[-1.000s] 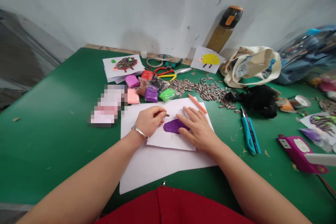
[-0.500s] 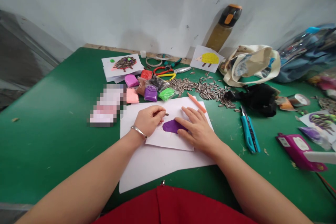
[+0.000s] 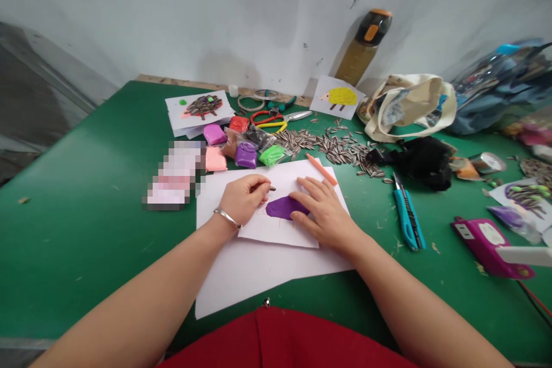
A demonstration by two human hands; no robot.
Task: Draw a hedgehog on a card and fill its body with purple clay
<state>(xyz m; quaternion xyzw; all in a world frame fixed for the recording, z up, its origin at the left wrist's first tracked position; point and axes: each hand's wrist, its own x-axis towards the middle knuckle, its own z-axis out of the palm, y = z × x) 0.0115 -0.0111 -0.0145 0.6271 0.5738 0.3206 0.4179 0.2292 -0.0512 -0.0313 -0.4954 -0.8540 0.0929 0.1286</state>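
Observation:
On a small white sheet [image 3: 276,234] lies a flat, rounded patch of purple clay [image 3: 282,207], with thin orange pencil lines around its left end and under it. My left hand [image 3: 245,198], a silver bangle on its wrist, is closed in a pinch. A small dark sunflower seed [image 3: 272,188] pokes out from its fingertips, just above the clay's left end. With fingers spread, my right hand [image 3: 325,210] lies flat over the right part of the clay and the paper, hiding that end. Larger white paper [image 3: 233,276] is underneath.
Loose sunflower seeds [image 3: 340,146] lie beyond the paper, beside bagged clay [image 3: 246,154] and scissors [image 3: 276,121]. An orange marker [image 3: 321,169] rests on the paper. A utility knife [image 3: 409,215] and a purple device [image 3: 489,247] are right; a blurred-out phone-like object [image 3: 175,175] is left.
Both hands hold nearly the same places on the paper, the left still pinching the seed. The whole view has shifted very slightly.

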